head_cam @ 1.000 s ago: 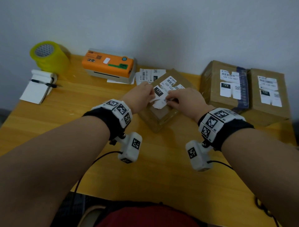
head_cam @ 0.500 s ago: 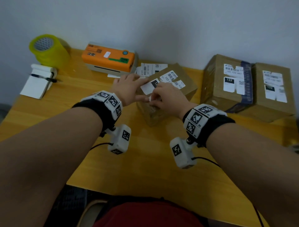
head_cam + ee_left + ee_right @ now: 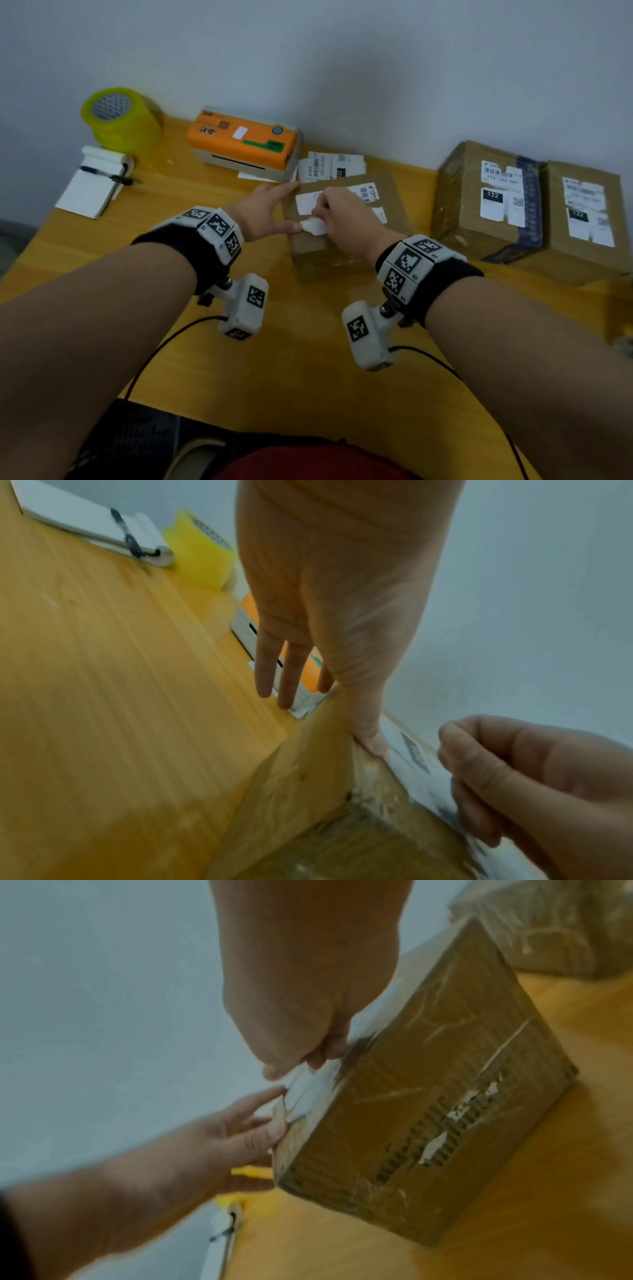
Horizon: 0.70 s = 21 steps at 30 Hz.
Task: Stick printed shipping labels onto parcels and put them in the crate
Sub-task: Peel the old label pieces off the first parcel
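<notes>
A brown cardboard parcel (image 3: pixel 346 240) lies mid-table. A white shipping label (image 3: pixel 310 202) lies across its top, and one end (image 3: pixel 315 226) curls up at the near left edge. My right hand (image 3: pixel 322 219) pinches that label between thumb and curled fingers (image 3: pixel 322 1053). My left hand (image 3: pixel 284 209) is flat against the parcel's left side, its fingers (image 3: pixel 287 674) straight. The left thumb (image 3: pixel 371 739) presses on the top edge. The label's print is mostly hidden by my right hand.
An orange label printer (image 3: pixel 243 144) stands at the back, with loose printed labels (image 3: pixel 329 166) beside it. Far left are a yellow tape roll (image 3: pixel 120 120) and a notepad with pen (image 3: pixel 92 181). Two labelled parcels (image 3: pixel 489 202) (image 3: pixel 582 219) sit at the right.
Both hands held the label over the parcel a second ago. Now it lies along the top, my left hand has spread flat against the parcel's side and my right hand pinches the label's near end.
</notes>
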### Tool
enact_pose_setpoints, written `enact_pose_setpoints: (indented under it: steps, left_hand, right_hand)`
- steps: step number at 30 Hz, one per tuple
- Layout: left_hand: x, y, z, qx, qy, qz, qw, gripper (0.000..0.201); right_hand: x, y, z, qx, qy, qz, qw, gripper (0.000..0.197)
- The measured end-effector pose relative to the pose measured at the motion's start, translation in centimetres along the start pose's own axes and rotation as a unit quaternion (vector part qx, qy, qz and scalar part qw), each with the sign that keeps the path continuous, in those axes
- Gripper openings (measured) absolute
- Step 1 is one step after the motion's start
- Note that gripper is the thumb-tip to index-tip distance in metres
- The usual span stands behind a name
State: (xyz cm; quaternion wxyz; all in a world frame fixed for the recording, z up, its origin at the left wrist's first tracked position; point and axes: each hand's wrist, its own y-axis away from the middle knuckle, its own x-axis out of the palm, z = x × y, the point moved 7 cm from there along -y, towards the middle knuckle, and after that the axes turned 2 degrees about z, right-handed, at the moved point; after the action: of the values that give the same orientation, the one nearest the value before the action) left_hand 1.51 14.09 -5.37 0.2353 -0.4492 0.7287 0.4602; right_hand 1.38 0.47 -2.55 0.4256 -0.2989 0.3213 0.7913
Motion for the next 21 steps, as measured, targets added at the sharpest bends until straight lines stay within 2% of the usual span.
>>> enact_pose_setpoints:
  steps: [3, 7, 10, 16, 21]
  left_hand:
    - [-0.1, 0.4, 1.4, -0.015, -0.002, 0.005, 1.0, 0.082]
    - [0.2, 0.6, 1.5, 0.002, 0.007, -0.007, 1.0, 0.088]
    - [-0.2, 0.5, 0.9, 0.034, -0.006, -0.023, 0.999, 0.087]
    - [-0.1, 0.3, 1.2, 0.053, -0.01, -0.026, 0.998, 0.088]
    - [0.2, 0.2, 1.5, 0.055, 0.005, -0.035, 0.998, 0.088]
  right_hand:
    - [0.1, -0.2, -0.2, -0.021, 0.019, 0.002, 1.0, 0.011]
    - [0.8, 0.0, -0.4, -0.039, 0.064, 0.032, 0.997, 0.038]
    - [1.1, -0.2, 0.4, -0.043, 0.086, 0.034, 0.995, 0.029]
    - [2.2, -1.1, 0.6, -0.028, 0.106, 0.058, 0.992, 0.017]
    - [1.9, -0.4, -0.1, -0.03, 0.051, 0.007, 0.998, 0.014]
